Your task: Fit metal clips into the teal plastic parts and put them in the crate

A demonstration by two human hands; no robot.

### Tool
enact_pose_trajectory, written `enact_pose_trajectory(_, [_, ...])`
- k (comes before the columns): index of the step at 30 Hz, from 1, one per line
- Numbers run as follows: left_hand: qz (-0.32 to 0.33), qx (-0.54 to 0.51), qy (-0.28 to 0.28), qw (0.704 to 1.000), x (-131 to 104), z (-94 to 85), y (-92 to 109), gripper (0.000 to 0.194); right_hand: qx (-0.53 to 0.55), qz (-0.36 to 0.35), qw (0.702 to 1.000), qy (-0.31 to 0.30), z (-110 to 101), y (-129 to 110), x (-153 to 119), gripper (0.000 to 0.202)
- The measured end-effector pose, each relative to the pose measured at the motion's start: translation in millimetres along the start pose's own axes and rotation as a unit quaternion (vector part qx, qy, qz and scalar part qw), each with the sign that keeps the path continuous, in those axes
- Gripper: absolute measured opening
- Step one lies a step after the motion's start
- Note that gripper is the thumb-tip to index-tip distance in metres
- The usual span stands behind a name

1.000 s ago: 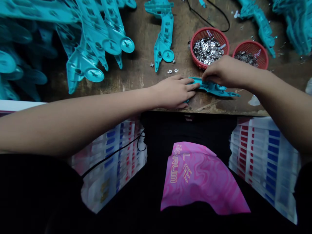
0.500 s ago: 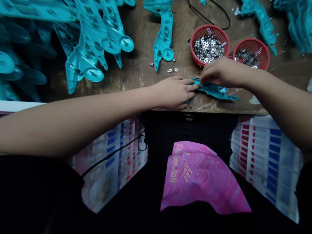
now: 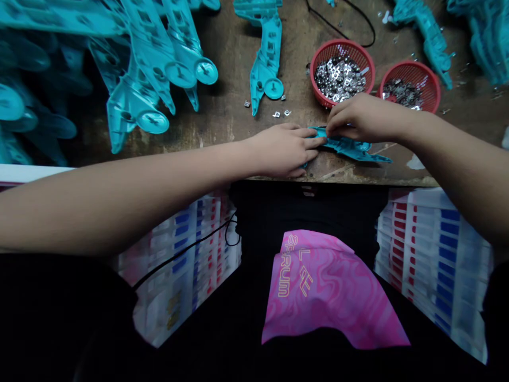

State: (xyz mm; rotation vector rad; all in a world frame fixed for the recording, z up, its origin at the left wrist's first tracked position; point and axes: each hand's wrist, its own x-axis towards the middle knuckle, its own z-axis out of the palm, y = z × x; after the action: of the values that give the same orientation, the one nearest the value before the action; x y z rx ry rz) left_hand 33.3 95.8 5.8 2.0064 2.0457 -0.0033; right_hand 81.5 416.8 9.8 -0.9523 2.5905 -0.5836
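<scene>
Teal plastic mouldings (image 3: 148, 48) crowd the upper left; upper centre, an unclenched left hand (image 3: 284, 150) steadies a single moulding (image 3: 352, 148) as the right hand (image 3: 353, 118) bends over it, its grasp too hidden to tell. Slipping left fingers could let the piece skid.

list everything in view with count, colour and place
table: 1, brown, upper half
baskets: 2, red, right of centre
metal pieces: many, silver, in baskets, some loose
piled parts: many, turquoise, upper left
lone part: 1, turquoise, left of baskets
slender part: 1, turquoise, upper right
stacked parts: several, turquoise, top right
front part: 1, turquoise, near table edge
cords: 2, black, behind baskets and lower left
strip: 1, white, left edge
striped panels: 2, white-blue-red, lower left and right
lettered panel: 1, pink, lower centre
clothing: count unclear, black, bottom
left hand: 1, bare, on front part
right hand: 1, bare, over front part
</scene>
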Motion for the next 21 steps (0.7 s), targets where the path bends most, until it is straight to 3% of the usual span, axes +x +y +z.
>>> enact_pose_trajectory(5, [-0.001, -0.002, 0.005, 1.0, 1, 0.4, 0, 0.056, -0.03, 0.015, 0.999, -0.008, -4, -9, 3, 0.04])
enact_pose_trajectory(9, [0.001, 0.016, -0.01, 1.0, 1, -1.8, 2, 0.056, -0.113, 0.192, 0.975, -0.007, -27, -40, 2, 0.043])
enact_pose_trajectory(11, [-0.001, 0.025, -0.016, 1.0, 0, -2.9, 2, 0.057, -0.164, 0.282, 0.944, -0.046, -36, -53, 0, 0.045])
enact_pose_trajectory(13, [-0.003, 0.027, -0.017, 0.999, 0, -3.5, 3, 0.057, -0.196, 0.329, 0.92, -0.082, -41, -63, -1, 0.047])
enact_pose_trajectory(21, [-0.009, 0.014, -0.039, 0.999, 1, -11.0, 6, 0.056, -0.252, 0.319, 0.903, -0.139, -33, -67, 7, 0.041])
